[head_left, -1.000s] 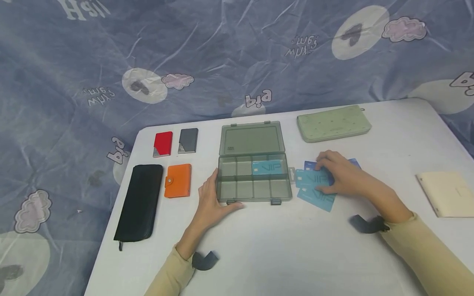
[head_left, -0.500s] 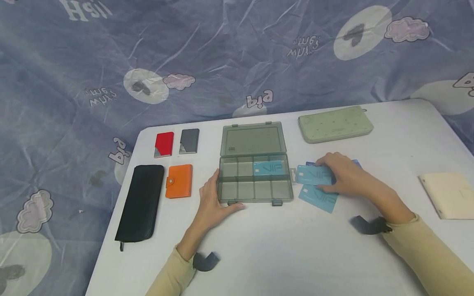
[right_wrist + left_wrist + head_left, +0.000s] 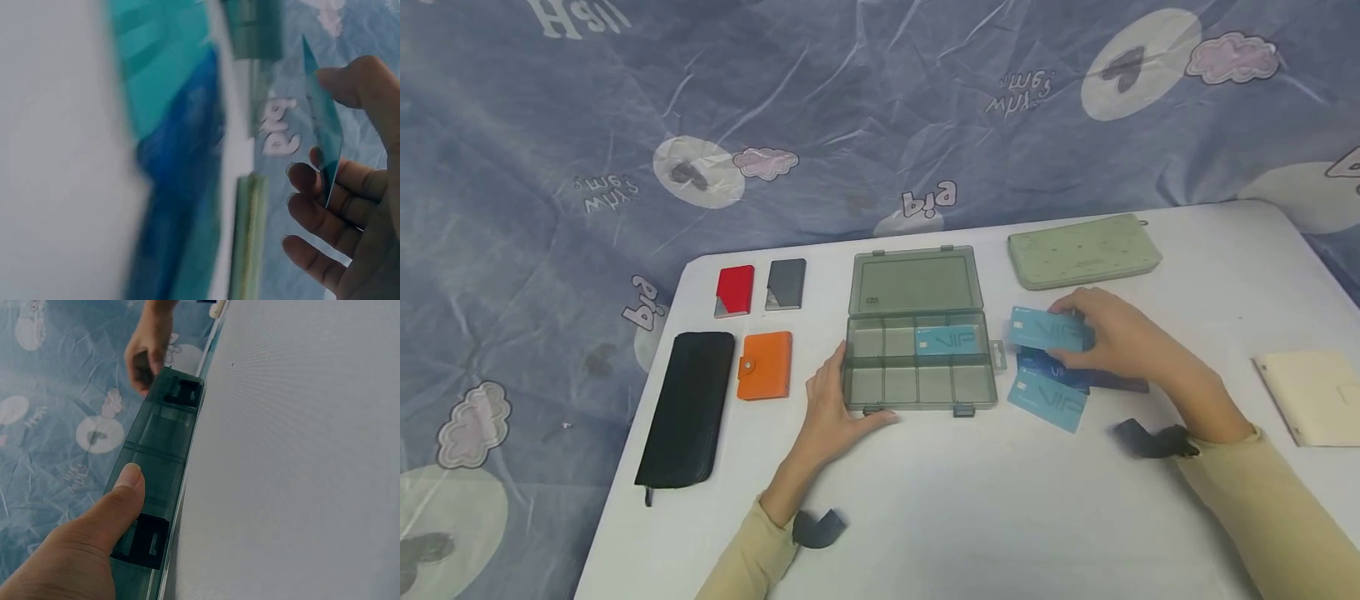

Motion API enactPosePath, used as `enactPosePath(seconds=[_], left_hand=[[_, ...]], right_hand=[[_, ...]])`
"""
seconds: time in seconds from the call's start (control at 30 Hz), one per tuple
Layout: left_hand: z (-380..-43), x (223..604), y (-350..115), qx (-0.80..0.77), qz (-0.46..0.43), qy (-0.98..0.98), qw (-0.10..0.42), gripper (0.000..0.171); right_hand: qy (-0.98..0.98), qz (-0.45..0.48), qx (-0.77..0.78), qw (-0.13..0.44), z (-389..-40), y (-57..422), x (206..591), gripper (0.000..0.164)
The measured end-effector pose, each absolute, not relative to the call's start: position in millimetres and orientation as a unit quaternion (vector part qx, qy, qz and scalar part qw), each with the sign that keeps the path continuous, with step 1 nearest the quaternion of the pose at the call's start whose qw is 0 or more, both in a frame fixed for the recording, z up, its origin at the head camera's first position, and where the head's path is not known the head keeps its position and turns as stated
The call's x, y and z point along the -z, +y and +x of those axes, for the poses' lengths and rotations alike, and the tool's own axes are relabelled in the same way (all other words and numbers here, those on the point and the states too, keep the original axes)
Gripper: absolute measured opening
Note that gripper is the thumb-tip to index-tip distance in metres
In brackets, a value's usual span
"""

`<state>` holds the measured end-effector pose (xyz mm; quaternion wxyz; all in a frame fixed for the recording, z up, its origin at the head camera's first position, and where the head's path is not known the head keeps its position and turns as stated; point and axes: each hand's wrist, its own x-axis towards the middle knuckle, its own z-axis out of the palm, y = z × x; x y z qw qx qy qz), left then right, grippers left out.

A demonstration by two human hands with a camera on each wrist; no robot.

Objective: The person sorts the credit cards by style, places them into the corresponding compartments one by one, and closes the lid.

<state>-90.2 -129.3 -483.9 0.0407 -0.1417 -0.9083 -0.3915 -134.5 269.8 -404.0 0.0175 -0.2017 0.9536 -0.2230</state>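
A translucent grey-green compartment box [image 3: 917, 383] lies with its lid raised on the white table, a light-blue VIP card [image 3: 947, 340] in its back right compartments. My left hand [image 3: 831, 421] holds the box's front left corner, fingers along the left wall and thumb on the front wall; the left wrist view shows the thumb [image 3: 128, 481] beside a dark latch. To the right of the box, my right hand [image 3: 1112, 333] pinches another light-blue card [image 3: 1043, 327] between thumb and fingers, raised off the table. Beneath it lie a light-blue card [image 3: 1048, 402] and dark-blue cards [image 3: 1052, 368], overlapping.
Behind the cards lies a green zip pouch [image 3: 1084, 252]; a cream notebook [image 3: 1313, 396] is at the right. On the left are a red card case [image 3: 734, 290], a grey card case [image 3: 786, 283], an orange snap wallet [image 3: 764, 365] and a black zip wallet [image 3: 687, 408].
My right hand has lifted a light-blue card off the pile and raised it slightly toward the back, exposing the dark-blue cards. The left hand stays at the box's corner.
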Motion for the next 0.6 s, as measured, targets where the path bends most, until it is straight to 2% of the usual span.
enactPosePath(seconds=[0.17,0.33,0.6], left_hand=[[-90,483,-129,0.39,-0.14,-0.909,0.043,0.119],[-88,483,-130,0.393,-0.132,-0.909,0.036,0.119],[-88,481,-129,0.388,-0.135,-0.911,0.03,0.119]], right_hand=[[0.933,-0.265,0.245,-0.008,-147,237,392,0.052],[0.909,-0.331,0.253,-0.01,-163,196,399,0.051],[0.906,-0.339,0.254,-0.004,-173,173,416,0.052]])
